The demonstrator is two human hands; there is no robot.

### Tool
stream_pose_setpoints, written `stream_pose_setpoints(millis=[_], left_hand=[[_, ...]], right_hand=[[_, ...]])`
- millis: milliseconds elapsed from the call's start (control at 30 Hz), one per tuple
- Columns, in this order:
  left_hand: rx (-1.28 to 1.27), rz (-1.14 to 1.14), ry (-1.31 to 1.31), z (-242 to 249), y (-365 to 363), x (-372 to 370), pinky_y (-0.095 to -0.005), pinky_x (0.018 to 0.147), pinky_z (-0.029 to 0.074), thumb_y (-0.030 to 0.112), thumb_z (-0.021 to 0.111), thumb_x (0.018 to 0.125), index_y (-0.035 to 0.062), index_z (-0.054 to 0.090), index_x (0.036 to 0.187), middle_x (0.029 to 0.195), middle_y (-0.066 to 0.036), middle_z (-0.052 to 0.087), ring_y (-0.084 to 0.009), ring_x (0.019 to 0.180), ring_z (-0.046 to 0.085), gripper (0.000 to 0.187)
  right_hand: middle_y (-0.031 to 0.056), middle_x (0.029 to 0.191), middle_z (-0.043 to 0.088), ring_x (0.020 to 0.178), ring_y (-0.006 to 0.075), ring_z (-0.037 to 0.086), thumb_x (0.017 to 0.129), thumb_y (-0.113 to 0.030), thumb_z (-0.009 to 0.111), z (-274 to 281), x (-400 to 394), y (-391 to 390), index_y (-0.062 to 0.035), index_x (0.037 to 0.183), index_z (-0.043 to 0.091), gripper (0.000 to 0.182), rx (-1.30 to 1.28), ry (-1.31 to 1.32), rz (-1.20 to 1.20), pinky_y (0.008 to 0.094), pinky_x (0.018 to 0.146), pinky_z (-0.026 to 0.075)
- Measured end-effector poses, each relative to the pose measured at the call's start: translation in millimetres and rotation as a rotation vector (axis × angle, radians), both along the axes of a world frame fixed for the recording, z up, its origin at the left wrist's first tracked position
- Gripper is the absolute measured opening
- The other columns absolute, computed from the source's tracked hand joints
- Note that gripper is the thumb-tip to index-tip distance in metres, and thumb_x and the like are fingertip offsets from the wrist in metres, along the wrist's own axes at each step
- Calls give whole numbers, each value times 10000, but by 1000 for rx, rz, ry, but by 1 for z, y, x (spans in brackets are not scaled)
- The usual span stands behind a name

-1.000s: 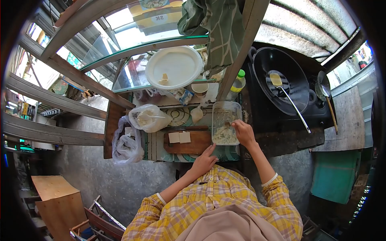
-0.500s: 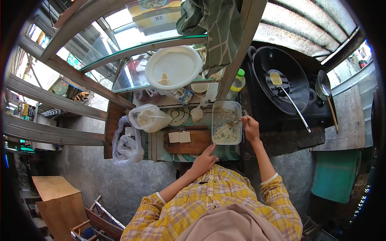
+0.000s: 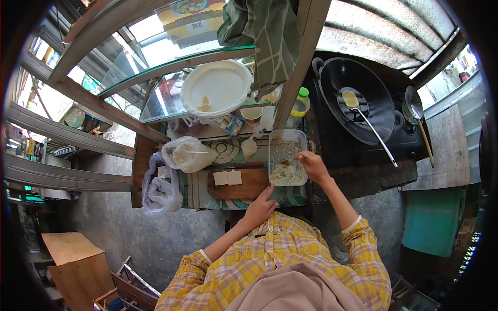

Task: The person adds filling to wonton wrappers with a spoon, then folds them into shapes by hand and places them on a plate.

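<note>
A clear plastic container (image 3: 288, 176) holds a pale, green-flecked mixture. Over its right rim, my right hand (image 3: 313, 165) is closed around a spoon (image 3: 288, 163) whose end dips into the container. My left hand (image 3: 261, 208) lies at the container's lower left corner with its fingers apart, fingertips at the rim, holding nothing. To its left, two white square pieces (image 3: 227, 178) rest side by side on a wooden board (image 3: 251, 187).
A black wok (image 3: 340, 111) with a spatula (image 3: 371, 127) sits on the stove at right. Plastic bags (image 3: 162, 192) lie at left. White plates (image 3: 223, 83) stand on the glass shelf, and a green-capped bottle (image 3: 301, 106) is behind the container.
My right hand has shifted left, further over the container, and the spoon in it has moved within the mixture. My left hand stays by the corner. The whole view has shifted slightly.
</note>
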State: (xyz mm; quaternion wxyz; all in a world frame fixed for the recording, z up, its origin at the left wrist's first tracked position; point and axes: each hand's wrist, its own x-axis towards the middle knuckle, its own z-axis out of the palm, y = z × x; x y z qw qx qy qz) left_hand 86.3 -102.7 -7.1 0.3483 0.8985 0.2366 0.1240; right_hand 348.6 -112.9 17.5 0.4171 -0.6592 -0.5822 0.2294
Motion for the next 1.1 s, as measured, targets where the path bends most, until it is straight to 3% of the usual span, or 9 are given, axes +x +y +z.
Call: stream_pose_setpoints(millis=[367, 400, 500, 733, 833, 1100], left_hand=[[-27, 11, 10, 0, 0, -1, -358, 851, 464, 187, 591, 833, 21, 662, 794, 1395, -170, 324, -288, 1230, 404, 185], [-33, 9, 12, 0, 0, -1, -357, 851, 464, 186, 591, 833, 20, 661, 791, 1394, -170, 326, -288, 1228, 405, 186], [-24, 12, 12, 1, -2, 1, -357, 852, 463, 183, 590, 832, 16, 657, 782, 1390, -173, 330, -291, 1222, 411, 187], [-29, 17, 16, 3, -2, 1, -359, 857, 461, 173, 594, 823, 12, 651, 764, 1388, -178, 330, -294, 1218, 415, 181], [-40, 25, 16, 5, -2, 1, -359, 858, 459, 171, 594, 823, 11, 647, 757, 1386, -178, 332, -294, 1217, 416, 181], [-47, 16, 26, 4, -1, 1, -357, 859, 457, 170, 590, 826, 11, 642, 773, 1387, -177, 331, -293, 1225, 403, 175]], right_hand=[[157, 805, 595, 760, 333, 593, 912, -137, 474, 1, -4, 5, 10, 862, 581, 188, -186, 44, -149, 353, 669, 463], [156, 791, 589, 755, 347, 587, 909, -136, 473, -3, -11, 8, 7, 874, 574, 179, 10, 2, -103, 377, 650, 461], [155, 801, 590, 752, 365, 578, 905, -134, 473, -2, -26, 10, 5, 892, 565, 168, 32, -115, 60, 406, 626, 454], [189, 767, 557, 708, 403, 543, 928, -189, 430, 4, -40, 23, 11, 831, 522, 240, -63, -186, -23, 441, 601, 432], [203, 717, 535, 682, 408, 533, 934, -190, 418, -1, -43, 24, 14, 816, 508, 252, 27, -132, -73, 452, 585, 414], [198, 654, 513, 605, 381, 514, 944, -192, 401, -5, -48, 15, 30, 780, 494, 291, -48, 79, -202, 414, 544, 393]])
